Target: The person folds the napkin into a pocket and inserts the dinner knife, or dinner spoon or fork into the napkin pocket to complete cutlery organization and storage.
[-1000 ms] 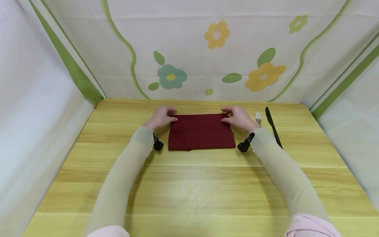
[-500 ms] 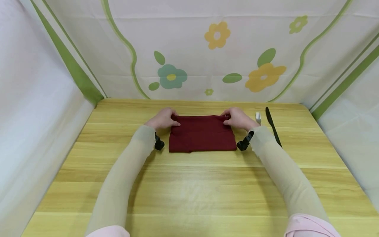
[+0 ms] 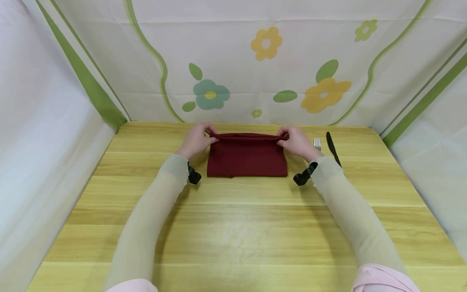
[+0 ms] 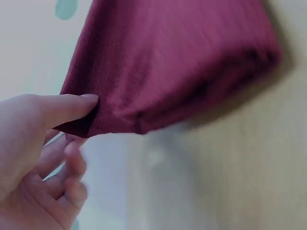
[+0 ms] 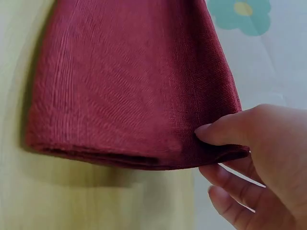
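Observation:
A dark red folded cloth napkin [image 3: 248,158] lies across the far middle of the table, its far edge raised. At that edge's left corner, my left hand [image 3: 197,141] pinches the fabric between thumb and fingers. My right hand [image 3: 297,142] pinches the opposite corner the same way. The left wrist view shows the thumb [image 4: 72,106] on top of the napkin's corner, with the other fingers beneath and layered folds at the napkin's side. In the right wrist view the thumb [image 5: 225,130] presses the cloth from above while the fingers sit under it.
Just right of my right hand lies a fork [image 3: 317,143], its handle hidden behind the wrist. A black knife [image 3: 333,148] lies beyond it, partly covered by the sleeve. A flowered white curtain [image 3: 233,73] hangs along the far edge of the wooden table [image 3: 233,235].
Both hands have closed on the far corners of the napkin and lifted that edge up and away. The napkin's near edge has shifted slightly farther off too.

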The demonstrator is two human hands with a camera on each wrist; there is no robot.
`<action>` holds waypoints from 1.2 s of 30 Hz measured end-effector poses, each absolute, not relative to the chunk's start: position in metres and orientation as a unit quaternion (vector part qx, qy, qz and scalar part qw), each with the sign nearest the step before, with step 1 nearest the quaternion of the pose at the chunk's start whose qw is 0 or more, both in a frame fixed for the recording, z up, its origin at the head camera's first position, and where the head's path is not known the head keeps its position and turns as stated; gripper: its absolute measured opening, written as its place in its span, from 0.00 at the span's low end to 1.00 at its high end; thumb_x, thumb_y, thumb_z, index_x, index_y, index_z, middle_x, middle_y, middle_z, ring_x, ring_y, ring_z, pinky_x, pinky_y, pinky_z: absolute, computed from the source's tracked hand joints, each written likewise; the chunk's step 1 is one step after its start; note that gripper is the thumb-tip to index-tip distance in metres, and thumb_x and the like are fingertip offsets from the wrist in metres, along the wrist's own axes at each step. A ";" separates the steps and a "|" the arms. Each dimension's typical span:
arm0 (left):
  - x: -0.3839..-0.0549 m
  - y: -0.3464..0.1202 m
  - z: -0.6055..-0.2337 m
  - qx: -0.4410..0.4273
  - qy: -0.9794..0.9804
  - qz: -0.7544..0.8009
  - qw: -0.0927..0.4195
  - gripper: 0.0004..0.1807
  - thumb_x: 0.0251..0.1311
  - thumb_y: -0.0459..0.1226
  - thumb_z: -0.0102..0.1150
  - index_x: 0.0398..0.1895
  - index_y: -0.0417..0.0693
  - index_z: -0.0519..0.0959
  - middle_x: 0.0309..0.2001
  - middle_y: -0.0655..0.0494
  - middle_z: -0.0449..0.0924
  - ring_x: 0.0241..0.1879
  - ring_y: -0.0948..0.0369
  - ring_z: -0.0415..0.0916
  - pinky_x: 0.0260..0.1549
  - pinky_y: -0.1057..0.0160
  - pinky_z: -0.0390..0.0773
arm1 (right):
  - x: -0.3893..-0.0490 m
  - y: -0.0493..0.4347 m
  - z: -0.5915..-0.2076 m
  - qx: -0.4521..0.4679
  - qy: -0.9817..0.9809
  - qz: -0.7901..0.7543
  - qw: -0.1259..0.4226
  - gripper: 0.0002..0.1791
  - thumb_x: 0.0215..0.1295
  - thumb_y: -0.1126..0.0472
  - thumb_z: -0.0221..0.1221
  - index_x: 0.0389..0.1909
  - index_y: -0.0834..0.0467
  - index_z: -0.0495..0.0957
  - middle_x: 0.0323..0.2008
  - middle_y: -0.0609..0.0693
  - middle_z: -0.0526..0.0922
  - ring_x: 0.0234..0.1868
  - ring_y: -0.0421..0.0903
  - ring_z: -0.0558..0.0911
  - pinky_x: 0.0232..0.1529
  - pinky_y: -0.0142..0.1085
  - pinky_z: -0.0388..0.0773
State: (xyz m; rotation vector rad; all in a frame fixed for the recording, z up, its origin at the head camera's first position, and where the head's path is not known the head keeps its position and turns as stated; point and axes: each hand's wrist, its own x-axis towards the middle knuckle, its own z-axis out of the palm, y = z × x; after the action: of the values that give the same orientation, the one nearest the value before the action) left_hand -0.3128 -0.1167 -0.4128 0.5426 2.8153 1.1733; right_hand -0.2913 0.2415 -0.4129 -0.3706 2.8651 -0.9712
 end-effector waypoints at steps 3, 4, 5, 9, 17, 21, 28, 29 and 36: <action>-0.310 -0.118 -0.404 0.184 0.902 0.391 0.010 0.07 0.65 0.33 0.67 0.43 0.42 0.80 0.44 0.47 0.83 0.42 0.52 0.79 0.42 0.54 0.78 | -0.286 0.242 -0.404 -0.124 0.938 -0.321 0.027 0.09 0.70 0.67 0.62 0.48 0.63 0.79 0.45 0.61 0.82 0.45 0.57 0.81 0.45 0.52 0.77; -0.308 -0.119 -0.402 0.190 0.899 0.394 0.009 0.08 0.65 0.33 0.68 0.43 0.41 0.80 0.44 0.47 0.83 0.44 0.52 0.79 0.44 0.53 0.78 | -0.284 0.242 -0.402 -0.128 0.938 -0.323 0.021 0.09 0.69 0.67 0.63 0.47 0.63 0.79 0.45 0.60 0.82 0.44 0.57 0.81 0.45 0.51 0.77; -0.306 -0.119 -0.400 0.194 0.898 0.394 0.009 0.08 0.64 0.33 0.68 0.43 0.41 0.80 0.44 0.47 0.83 0.44 0.52 0.79 0.45 0.53 0.78 | -0.282 0.243 -0.400 -0.134 0.937 -0.321 0.015 0.08 0.69 0.68 0.63 0.47 0.62 0.79 0.44 0.60 0.83 0.44 0.57 0.81 0.44 0.51 0.77; -0.295 -0.124 -0.395 0.214 0.895 0.391 0.024 0.07 0.64 0.32 0.68 0.41 0.41 0.81 0.42 0.47 0.84 0.42 0.51 0.82 0.44 0.52 0.80 | -0.272 0.244 -0.395 -0.160 0.936 -0.315 -0.006 0.06 0.66 0.68 0.65 0.42 0.60 0.81 0.39 0.55 0.84 0.40 0.53 0.81 0.41 0.48 0.75; -0.268 -0.132 -0.404 0.254 0.882 0.391 0.067 0.07 0.63 0.32 0.70 0.40 0.45 0.81 0.40 0.53 0.83 0.41 0.57 0.82 0.41 0.57 0.81 | -0.246 0.246 -0.397 -0.213 0.936 -0.280 -0.030 0.06 0.62 0.66 0.70 0.36 0.54 0.84 0.35 0.47 0.84 0.37 0.48 0.80 0.36 0.44 0.75; -0.257 -0.134 -0.411 0.271 0.885 0.371 0.073 0.11 0.58 0.34 0.75 0.38 0.48 0.80 0.37 0.55 0.81 0.36 0.57 0.78 0.36 0.57 0.78 | -0.231 0.245 -0.406 -0.241 0.937 -0.251 -0.036 0.08 0.59 0.66 0.72 0.36 0.54 0.83 0.36 0.47 0.84 0.37 0.47 0.80 0.38 0.43 0.76; -0.240 -0.132 -0.423 0.306 0.895 0.319 0.064 0.18 0.48 0.35 0.82 0.33 0.50 0.78 0.36 0.56 0.75 0.35 0.57 0.70 0.36 0.58 0.74 | -0.209 0.246 -0.428 -0.263 0.937 -0.227 -0.036 0.11 0.57 0.66 0.74 0.36 0.53 0.82 0.37 0.46 0.82 0.32 0.43 0.78 0.33 0.40 0.77; -0.239 -0.132 -0.425 0.311 0.894 0.318 0.061 0.18 0.48 0.35 0.82 0.33 0.50 0.78 0.36 0.56 0.74 0.34 0.57 0.70 0.35 0.58 0.74 | -0.206 0.247 -0.430 -0.263 0.937 -0.226 -0.038 0.11 0.57 0.66 0.74 0.36 0.52 0.82 0.37 0.45 0.81 0.31 0.43 0.78 0.32 0.40 0.77; -0.230 -0.131 -0.428 0.324 0.889 0.317 0.064 0.16 0.51 0.33 0.80 0.31 0.49 0.77 0.35 0.56 0.73 0.33 0.58 0.69 0.34 0.59 0.74 | -0.198 0.250 -0.446 -0.274 0.933 -0.221 -0.066 0.11 0.57 0.65 0.71 0.35 0.52 0.79 0.34 0.43 0.77 0.30 0.42 0.74 0.30 0.38 0.74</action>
State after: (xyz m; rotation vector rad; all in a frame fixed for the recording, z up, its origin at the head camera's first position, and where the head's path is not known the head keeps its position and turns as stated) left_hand -0.2301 -0.1314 -0.4277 0.9786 2.6850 0.9586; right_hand -0.1977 0.2501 -0.4462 -0.9003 3.0630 -0.7265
